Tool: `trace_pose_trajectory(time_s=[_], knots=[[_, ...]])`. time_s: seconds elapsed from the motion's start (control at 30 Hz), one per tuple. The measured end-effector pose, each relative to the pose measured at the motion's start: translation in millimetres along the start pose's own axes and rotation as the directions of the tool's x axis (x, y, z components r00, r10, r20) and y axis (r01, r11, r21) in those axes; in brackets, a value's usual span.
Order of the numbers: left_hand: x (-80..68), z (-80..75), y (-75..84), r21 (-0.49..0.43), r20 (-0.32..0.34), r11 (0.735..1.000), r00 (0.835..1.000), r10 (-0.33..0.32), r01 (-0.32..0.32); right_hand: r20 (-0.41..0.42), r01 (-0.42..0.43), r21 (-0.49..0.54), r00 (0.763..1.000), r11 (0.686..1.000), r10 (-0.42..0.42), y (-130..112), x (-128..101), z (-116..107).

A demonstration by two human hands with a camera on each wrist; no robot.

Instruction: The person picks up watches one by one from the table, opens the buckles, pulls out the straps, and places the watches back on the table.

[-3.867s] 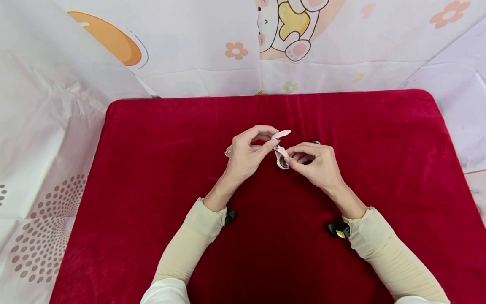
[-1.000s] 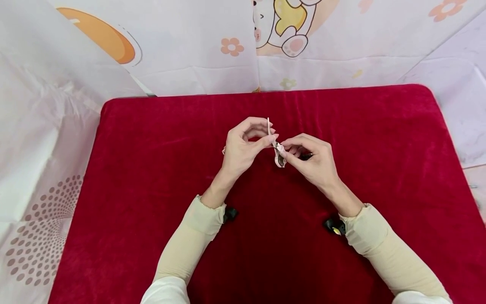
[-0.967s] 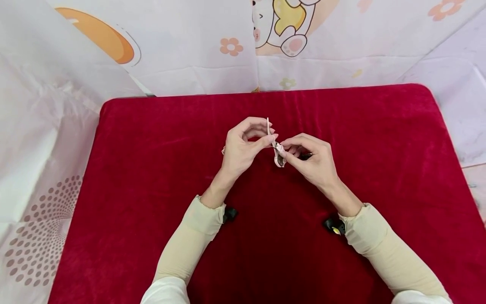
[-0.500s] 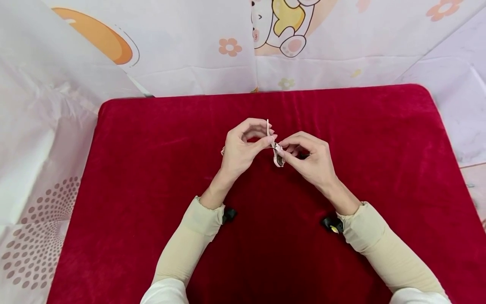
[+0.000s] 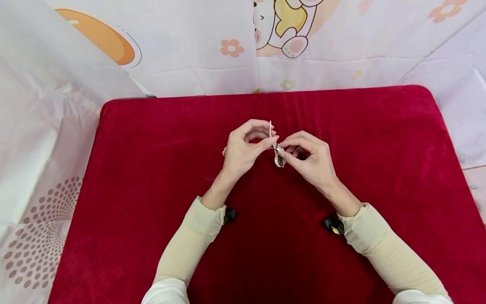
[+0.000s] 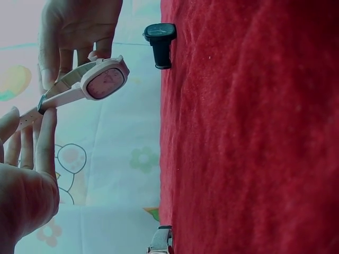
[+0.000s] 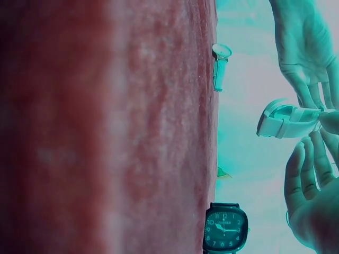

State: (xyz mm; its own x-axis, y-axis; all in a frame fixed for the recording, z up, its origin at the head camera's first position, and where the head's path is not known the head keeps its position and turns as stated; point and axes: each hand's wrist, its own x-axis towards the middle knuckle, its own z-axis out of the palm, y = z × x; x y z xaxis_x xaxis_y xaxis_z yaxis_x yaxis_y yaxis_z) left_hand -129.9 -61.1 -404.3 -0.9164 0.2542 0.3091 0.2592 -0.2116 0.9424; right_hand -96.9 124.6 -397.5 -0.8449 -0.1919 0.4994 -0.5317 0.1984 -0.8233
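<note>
Both hands hold a pink watch (image 5: 279,155) above the red velvet cloth (image 5: 152,169). Left hand (image 5: 243,147) and right hand (image 5: 311,162) pinch its smooth strap. Wrist views alone reveal its rounded-square face and a black watch (image 7: 225,227) on the cloth.

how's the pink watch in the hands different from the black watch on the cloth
The pink watch is pale and held off the red cloth, pinched by both the left hand and right hand. The black watch is dark and rests on the cloth, untouched. Both have squarish rounded cases.
</note>
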Motion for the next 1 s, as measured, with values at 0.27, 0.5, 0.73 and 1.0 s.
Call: trace_pose_trajectory(time_s=[0.27,0.5,0.73,1.0], knots=[[-0.1,0.2,-2.1,0.01,0.006,1.0,1.0,0.011,-0.011,0.013,-0.037,0.037,0.999,0.999,0.037,0.6,-0.8,0.7],[0.1,0.6,-3.9,0.001,0.011,1.0,1.0,0.015,-0.015,0.029,-0.092,0.062,0.995,0.994,0.09,-0.2,-0.7,0.2],[-1.0,1.6,-4.7,0.04,0.012,0.999,1.0,0.001,-0.002,0.068,-0.14,0.084,0.989,0.987,0.135,0.0,-1.0,-1.0],[-2.5,3.8,-3.7,0.045,0.022,0.999,1.0,-0.008,0.007,0.11,-0.131,0.119,0.987,0.984,0.118,0.5,-2.6,-2.7]])
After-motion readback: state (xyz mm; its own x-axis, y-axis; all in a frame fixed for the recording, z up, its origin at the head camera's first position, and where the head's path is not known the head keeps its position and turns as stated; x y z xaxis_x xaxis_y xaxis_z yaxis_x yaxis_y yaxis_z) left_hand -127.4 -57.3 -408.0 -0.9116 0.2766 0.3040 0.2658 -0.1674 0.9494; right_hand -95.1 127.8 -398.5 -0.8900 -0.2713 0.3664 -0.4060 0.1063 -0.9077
